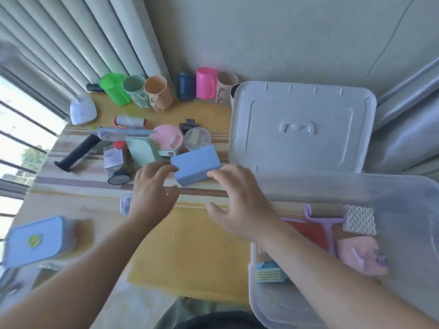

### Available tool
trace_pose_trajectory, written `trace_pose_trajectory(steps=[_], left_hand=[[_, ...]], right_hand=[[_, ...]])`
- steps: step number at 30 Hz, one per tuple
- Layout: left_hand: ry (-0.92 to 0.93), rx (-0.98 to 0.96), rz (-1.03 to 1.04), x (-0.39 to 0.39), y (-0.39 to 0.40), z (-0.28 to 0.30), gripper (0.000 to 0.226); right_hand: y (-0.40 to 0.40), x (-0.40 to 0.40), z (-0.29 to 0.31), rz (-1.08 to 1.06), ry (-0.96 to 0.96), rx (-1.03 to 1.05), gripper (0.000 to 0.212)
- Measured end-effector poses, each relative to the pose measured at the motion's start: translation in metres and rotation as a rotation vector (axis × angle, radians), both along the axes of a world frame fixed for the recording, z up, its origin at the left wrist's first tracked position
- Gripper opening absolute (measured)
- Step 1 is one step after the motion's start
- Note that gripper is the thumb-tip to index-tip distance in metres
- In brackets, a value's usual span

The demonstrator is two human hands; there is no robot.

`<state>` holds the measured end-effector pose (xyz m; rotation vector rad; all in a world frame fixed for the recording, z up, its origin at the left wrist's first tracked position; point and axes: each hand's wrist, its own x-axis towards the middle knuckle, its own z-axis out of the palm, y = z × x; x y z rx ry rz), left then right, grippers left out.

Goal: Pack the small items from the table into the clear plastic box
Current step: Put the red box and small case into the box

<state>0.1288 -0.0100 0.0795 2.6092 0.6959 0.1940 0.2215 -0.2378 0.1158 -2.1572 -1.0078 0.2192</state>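
Note:
A blue rectangular block point(196, 164) lies on the table among small items. My left hand point(153, 189) is just left of it, fingertips near its left edge, fingers apart. My right hand point(240, 198) is at its right, fingertips touching or almost touching its lower right corner, fingers spread. Neither hand clearly grips it. The clear plastic box point(403, 186) stands at the right, holding a purple roller point(329, 224), a white textured pad point(360, 219), a pink piece point(362, 255) and a red item point(308, 230).
The box lid point(301, 127) lies behind the box. Cups point(206, 83) line the back wall. A pink round case point(166, 136), a mint holder point(142, 151), a dark bottle point(116, 162), a black handle point(76, 153) and a blue-lidded container point(35, 241) sit on the table.

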Motion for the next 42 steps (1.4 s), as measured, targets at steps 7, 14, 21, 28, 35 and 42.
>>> trace_pose_trajectory(steps=[7, 14, 21, 28, 35, 42], left_hand=[[0.647, 0.002, -0.071, -0.069, 0.116, -0.074, 0.104], [0.569, -0.145, -0.181, -0.069, 0.108, -0.099, 0.081], [0.344, -0.507, -0.335, -0.074, 0.050, -0.059, 0.079], [-0.197, -0.404, -0.428, -0.031, 0.012, 0.052, 0.077], [-0.208, -0.329, -0.652, 0.037, -0.100, 0.072, 0.067], [0.105, -0.024, -0.807, 0.066, -0.210, 0.040, 0.064]], right_hand=[[0.100, -0.032, -0.048, 0.119, 0.313, -0.394, 0.066], [0.128, -0.053, -0.089, 0.168, 0.432, -0.679, 0.086], [0.113, -0.064, -0.074, 0.209, 0.347, -0.718, 0.092], [0.049, -0.029, 0.041, 0.069, 0.160, -0.117, 0.078], [-0.092, 0.034, 0.051, -0.110, -0.005, -0.260, 0.075], [-0.192, 0.053, -0.053, -0.256, 0.071, -0.506, 0.062]])
